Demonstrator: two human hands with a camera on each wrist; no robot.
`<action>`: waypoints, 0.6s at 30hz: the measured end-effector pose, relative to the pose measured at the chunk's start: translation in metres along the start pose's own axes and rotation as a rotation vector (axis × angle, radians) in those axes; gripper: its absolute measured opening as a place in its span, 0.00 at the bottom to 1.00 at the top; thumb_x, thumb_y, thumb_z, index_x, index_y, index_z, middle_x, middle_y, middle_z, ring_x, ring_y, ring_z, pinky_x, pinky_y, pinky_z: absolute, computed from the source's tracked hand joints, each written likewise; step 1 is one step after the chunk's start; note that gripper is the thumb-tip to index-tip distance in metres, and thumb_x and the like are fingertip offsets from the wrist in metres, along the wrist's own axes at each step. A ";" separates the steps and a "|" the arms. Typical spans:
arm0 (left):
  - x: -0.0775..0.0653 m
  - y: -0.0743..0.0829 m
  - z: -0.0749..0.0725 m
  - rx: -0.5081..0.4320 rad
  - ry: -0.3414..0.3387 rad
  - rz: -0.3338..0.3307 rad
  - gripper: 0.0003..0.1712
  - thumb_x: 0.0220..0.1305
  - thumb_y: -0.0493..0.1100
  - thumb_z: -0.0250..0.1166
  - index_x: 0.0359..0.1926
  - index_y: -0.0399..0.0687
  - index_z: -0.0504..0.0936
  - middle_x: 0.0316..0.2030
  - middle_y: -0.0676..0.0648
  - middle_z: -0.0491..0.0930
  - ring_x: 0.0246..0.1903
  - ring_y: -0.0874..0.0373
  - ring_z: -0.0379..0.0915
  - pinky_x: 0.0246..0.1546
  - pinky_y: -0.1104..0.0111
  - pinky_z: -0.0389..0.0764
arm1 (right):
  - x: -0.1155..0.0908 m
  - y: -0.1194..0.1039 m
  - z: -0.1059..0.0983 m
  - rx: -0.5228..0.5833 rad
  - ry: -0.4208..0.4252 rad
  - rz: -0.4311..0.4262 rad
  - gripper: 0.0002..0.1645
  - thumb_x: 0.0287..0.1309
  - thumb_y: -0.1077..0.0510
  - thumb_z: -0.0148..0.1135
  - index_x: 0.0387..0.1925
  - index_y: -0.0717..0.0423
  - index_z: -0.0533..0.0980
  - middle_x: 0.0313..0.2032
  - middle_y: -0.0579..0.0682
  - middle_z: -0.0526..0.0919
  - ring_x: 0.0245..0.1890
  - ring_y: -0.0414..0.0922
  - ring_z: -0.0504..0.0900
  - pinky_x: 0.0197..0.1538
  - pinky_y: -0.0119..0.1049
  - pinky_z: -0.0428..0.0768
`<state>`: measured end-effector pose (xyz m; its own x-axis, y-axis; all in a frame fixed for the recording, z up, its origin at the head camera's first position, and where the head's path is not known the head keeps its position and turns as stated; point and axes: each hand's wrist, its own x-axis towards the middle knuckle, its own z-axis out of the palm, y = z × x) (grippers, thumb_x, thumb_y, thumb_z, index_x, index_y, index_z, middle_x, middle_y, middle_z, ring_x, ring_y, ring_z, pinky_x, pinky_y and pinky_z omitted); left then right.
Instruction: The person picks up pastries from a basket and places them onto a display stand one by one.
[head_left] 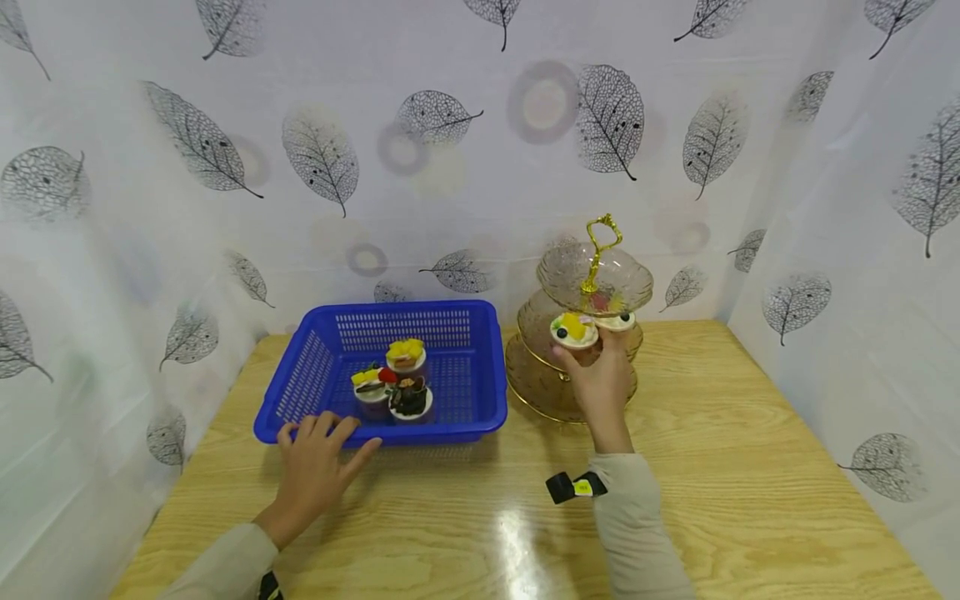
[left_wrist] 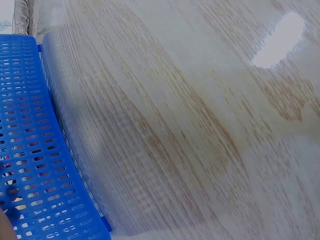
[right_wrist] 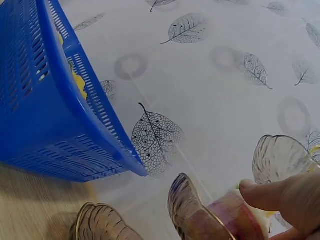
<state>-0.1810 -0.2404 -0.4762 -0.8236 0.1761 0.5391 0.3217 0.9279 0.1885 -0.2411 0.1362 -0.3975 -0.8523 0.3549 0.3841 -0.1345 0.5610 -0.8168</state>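
My right hand (head_left: 603,379) pinches a small dessert cup (head_left: 574,332) topped with white cream, yellow fruit and a dark berry, at the middle tier of a three-tier amber stand (head_left: 551,404). In the right wrist view, the thumb (right_wrist: 265,194) presses the held cup's rim, above its reddish side (right_wrist: 232,215). Just behind it, a second cream-topped cup (head_left: 617,322) is partly hidden by the fingers. My left hand (head_left: 315,467) rests with its fingers on the near rim of a blue plastic basket (head_left: 480,417). Three dessert cups stand inside: yellow-topped (head_left: 406,357), fruit-topped (head_left: 372,396) and chocolate-topped (head_left: 411,402).
The stand's clear top tier (head_left: 555,279) carries a gold handle (head_left: 594,262) and hangs over the middle tier. A leaf-printed white curtain (head_left: 465,192) encloses the back and sides of the wooden table (head_left: 750,467). Basket and stand are side by side.
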 end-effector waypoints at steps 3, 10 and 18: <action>0.000 0.000 0.001 -0.002 0.001 0.001 0.26 0.57 0.66 0.63 0.40 0.49 0.83 0.35 0.45 0.77 0.38 0.44 0.68 0.47 0.40 0.55 | -0.004 -0.002 -0.005 0.004 -0.022 0.002 0.42 0.46 0.53 0.76 0.60 0.65 0.69 0.52 0.65 0.76 0.53 0.61 0.74 0.56 0.57 0.68; 0.000 0.001 0.000 0.001 0.005 0.001 0.26 0.56 0.66 0.63 0.39 0.49 0.83 0.34 0.44 0.77 0.37 0.44 0.68 0.47 0.39 0.56 | -0.010 -0.011 -0.016 -0.027 -0.062 0.041 0.41 0.49 0.52 0.74 0.60 0.66 0.68 0.53 0.65 0.73 0.55 0.62 0.71 0.56 0.56 0.67; 0.000 0.000 0.000 -0.003 0.003 0.001 0.25 0.56 0.65 0.64 0.39 0.49 0.83 0.35 0.44 0.77 0.37 0.43 0.69 0.47 0.39 0.56 | -0.025 -0.025 -0.015 0.175 -0.216 0.047 0.41 0.52 0.54 0.72 0.63 0.67 0.65 0.59 0.65 0.72 0.59 0.59 0.72 0.60 0.52 0.69</action>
<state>-0.1808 -0.2402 -0.4761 -0.8219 0.1759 0.5417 0.3240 0.9266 0.1907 -0.2090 0.1250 -0.3800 -0.9449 0.1996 0.2594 -0.1619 0.4037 -0.9004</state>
